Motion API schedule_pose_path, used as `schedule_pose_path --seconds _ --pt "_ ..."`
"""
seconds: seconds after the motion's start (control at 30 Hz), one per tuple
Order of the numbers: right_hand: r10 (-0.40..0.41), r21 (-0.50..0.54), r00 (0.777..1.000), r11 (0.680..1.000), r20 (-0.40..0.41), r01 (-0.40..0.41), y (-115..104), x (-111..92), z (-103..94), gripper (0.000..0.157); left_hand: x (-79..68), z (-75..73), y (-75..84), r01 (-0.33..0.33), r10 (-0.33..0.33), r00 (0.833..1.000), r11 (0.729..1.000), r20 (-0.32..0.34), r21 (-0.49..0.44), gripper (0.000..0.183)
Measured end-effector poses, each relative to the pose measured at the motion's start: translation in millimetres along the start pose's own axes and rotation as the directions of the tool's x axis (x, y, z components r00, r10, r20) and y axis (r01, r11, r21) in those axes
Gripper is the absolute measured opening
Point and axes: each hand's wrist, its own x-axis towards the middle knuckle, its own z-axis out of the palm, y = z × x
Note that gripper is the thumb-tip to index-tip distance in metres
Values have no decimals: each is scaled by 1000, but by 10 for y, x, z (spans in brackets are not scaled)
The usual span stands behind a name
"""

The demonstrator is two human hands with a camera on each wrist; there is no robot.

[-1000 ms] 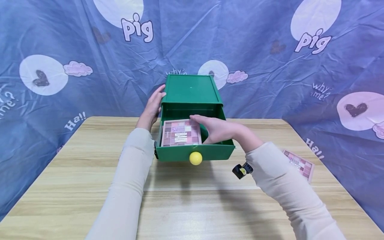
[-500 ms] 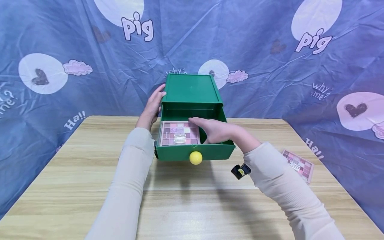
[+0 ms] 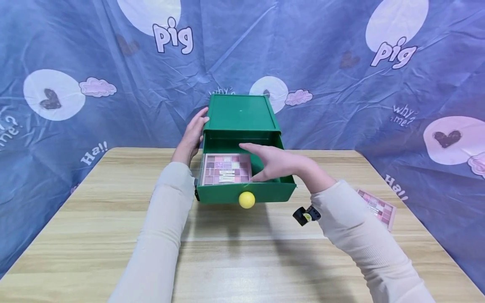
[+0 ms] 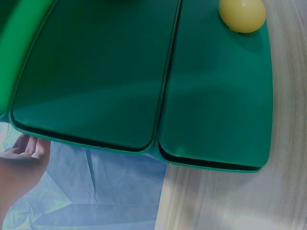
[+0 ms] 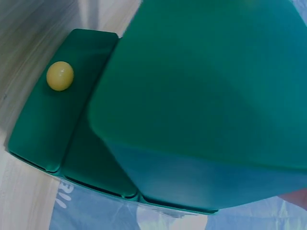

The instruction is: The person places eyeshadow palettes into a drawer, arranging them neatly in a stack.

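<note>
A pink eyeshadow palette [image 3: 226, 169] lies face up in the left part of the pulled-out green drawer [image 3: 223, 194], which has a round yellow knob [image 3: 247, 200]. My right hand [image 3: 278, 162] is over the drawer, thumb and fingers spread apart, the thumb tip close to the palette's right edge. My left hand [image 3: 192, 135] rests against the left side of the green cabinet [image 3: 242, 111], fingers extended along it. In the left wrist view the left hand [image 4: 26, 160] shows at the cabinet's side. Only a sliver of the right hand [image 5: 297, 197] shows in the right wrist view.
A second, similar palette [image 3: 379, 208] lies on the wooden table [image 3: 113, 235] at the right, partly behind the right sleeve. Lower drawers [image 4: 96, 72] of the cabinet are closed. A blue printed cloth [image 3: 322, 50] hangs behind and at both sides.
The palette has settled lower and slightly left in the drawer. My right hand has let go of it, its fingers opening and lifting a little. The left hand stays in place.
</note>
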Motion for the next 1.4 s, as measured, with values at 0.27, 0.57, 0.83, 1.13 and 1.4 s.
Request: schedule_pose_path --seconds 0.27,0.57,0.83,1.13,1.4 --pt "14 72 999 997 -40 -11 -64 -108 -74 85 2 -5 -14 -6 6 1000 1000 2 -8 48" --pt "50 193 991 981 -126 -25 58 -316 -226 85 5 -5 -10 -16 16 1000 1000 13 -24 48" --pt "145 259 965 962 -220 -86 307 -625 -328 80 4 -9 0 -19 19 1000 1000 13 -19 48" --pt "218 317 940 940 -262 -130 568 -976 -328 80 4 -11 1 -5 5 1000 1000 8 -12 48" --pt "276 341 914 925 -299 -168 891 -1256 -154 81 -5 -14 -4 -6 7 1000 1000 9 -15 47"
